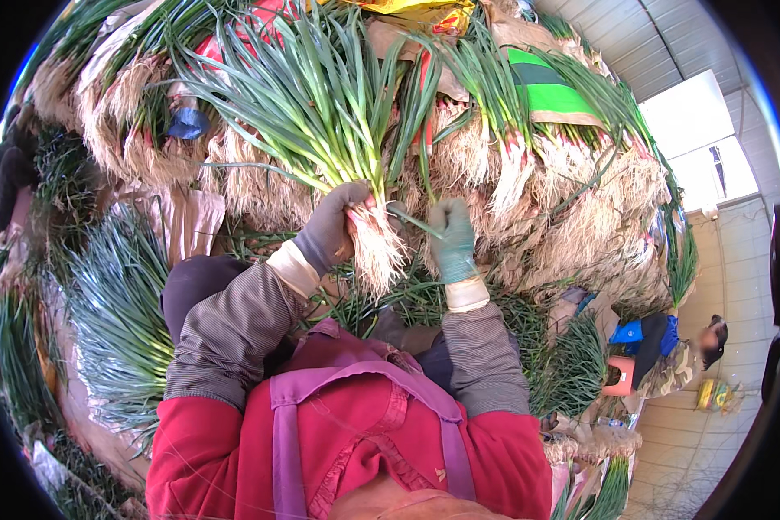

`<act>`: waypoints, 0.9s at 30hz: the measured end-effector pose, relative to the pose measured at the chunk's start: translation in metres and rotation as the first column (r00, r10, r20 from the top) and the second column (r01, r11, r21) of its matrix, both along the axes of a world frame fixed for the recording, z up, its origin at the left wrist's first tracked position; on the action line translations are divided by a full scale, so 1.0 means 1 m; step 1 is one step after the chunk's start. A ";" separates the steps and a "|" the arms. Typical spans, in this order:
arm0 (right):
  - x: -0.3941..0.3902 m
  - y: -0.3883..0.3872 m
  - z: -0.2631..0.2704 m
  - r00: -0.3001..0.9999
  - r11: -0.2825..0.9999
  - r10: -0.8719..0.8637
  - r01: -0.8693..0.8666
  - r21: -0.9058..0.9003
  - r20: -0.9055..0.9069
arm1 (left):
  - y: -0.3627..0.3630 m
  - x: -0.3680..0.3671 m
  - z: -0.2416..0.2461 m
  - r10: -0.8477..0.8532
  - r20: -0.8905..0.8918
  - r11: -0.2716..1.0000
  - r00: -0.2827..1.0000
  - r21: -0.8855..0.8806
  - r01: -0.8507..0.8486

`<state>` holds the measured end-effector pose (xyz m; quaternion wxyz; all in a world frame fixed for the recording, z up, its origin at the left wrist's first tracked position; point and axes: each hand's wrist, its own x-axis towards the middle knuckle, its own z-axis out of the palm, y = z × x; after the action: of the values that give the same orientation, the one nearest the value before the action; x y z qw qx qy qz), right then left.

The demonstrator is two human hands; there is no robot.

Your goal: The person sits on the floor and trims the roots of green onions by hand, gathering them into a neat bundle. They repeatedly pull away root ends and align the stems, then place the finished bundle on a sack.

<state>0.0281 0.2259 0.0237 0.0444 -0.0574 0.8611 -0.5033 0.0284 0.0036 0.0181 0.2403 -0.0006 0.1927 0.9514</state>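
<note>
My left hand (333,224), in a grey work glove, is closed around a bunch of green garlic plants (341,123) near its roots. The long leaves fan upward and the pale roots (378,260) hang below my fingers. To the right of the roots, my right hand (453,237), in a green-coated glove, is closed on a green leaf (416,219) that runs from it toward the bunch. Whether the leaf is joined to the bunch cannot be told.
Heaped plants with dry-looking roots (578,208) lie ahead. A pile of leafy plants (130,325) is at my left, and loose green leaves (357,296) cover the ground. Another person (669,370) sits at the far right near a pink stool (619,376).
</note>
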 end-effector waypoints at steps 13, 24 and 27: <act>-0.035 -0.070 -0.002 0.954 0.989 0.145 -0.139 0.040 -0.262 | -0.008 -0.006 -0.034 -0.027 0.036 0.988 0.999 -0.151 0.032; -0.028 -0.016 -0.009 0.960 0.998 0.048 -0.032 -0.061 0.275 | -0.025 0.010 -0.005 -0.137 -0.037 0.989 0.990 0.043 0.139; -0.007 -0.033 0.025 0.886 0.927 0.354 -0.374 0.011 0.300 | -0.029 0.015 0.002 -0.177 -0.037 0.981 0.984 0.072 0.179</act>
<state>0.0215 0.1929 0.0483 0.2668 -0.1414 0.8354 -0.4592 0.0438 -0.0253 0.0202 0.3214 0.0400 0.1598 0.9325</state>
